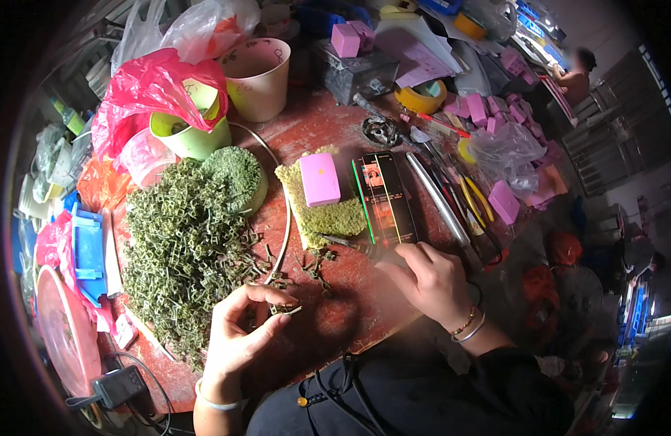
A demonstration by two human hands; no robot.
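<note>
My left hand (250,323) is closed at the front of the red table, pinching a small greenish piece (286,309) between thumb and fingertips. Beside it lies a large heap of small dark-green pieces (190,254), with several loose ones scattered near the fingers. My right hand (434,283) is over the table's front edge, thumb and fingers apart, with nothing visible in it. Its fingertips are close to the lower end of a phone (386,200) with a lit screen; whether they touch it I cannot tell. A pink block (320,179) rests on a yellow-green sponge-like pad (295,211), left of the phone.
Behind the heap stand a green bucket (194,138) with a pink bag and a cream bucket (259,91). On the right lie a silver rod (437,196), yellow-handled pliers (479,198), a yellow tape roll (421,97) and several pink blocks. Another person (575,76) sits far right.
</note>
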